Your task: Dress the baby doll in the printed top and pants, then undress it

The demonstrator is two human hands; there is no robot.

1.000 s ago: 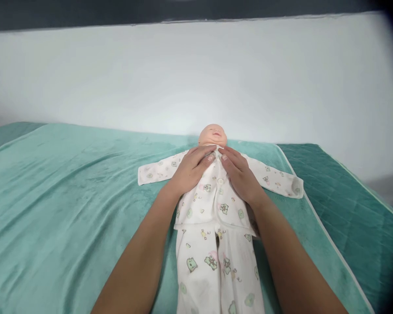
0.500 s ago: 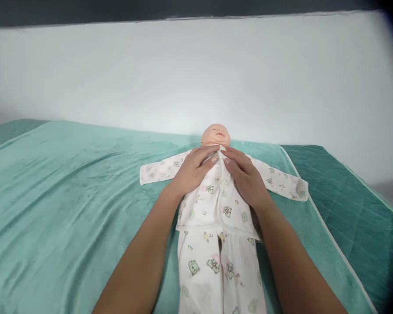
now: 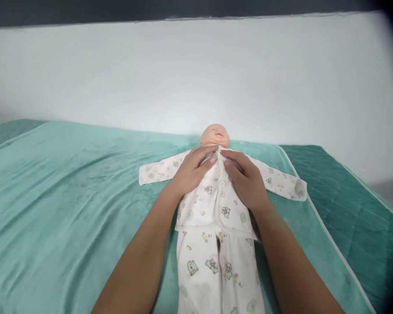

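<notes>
1. I'm seeing the doll (image 3: 215,136) lying face up on the green blanket (image 3: 85,183), its long axis running straight away from me, its head end nearest the white wall (image 3: 150,78).
2. My left hand (image 3: 192,169) and right hand (image 3: 249,179) are resting on its shirt (image 3: 212,211), one either side of the button line; neither is lying nearer.
3. I'm gripping nothing: fingers (image 3: 203,151) are extending flat, fingertips almost meeting below the neck, thumbs apart.
4. Both sleeves (image 3: 157,171) are spreading sideways; the trousers (image 3: 199,279) are pointing toward me.
</notes>
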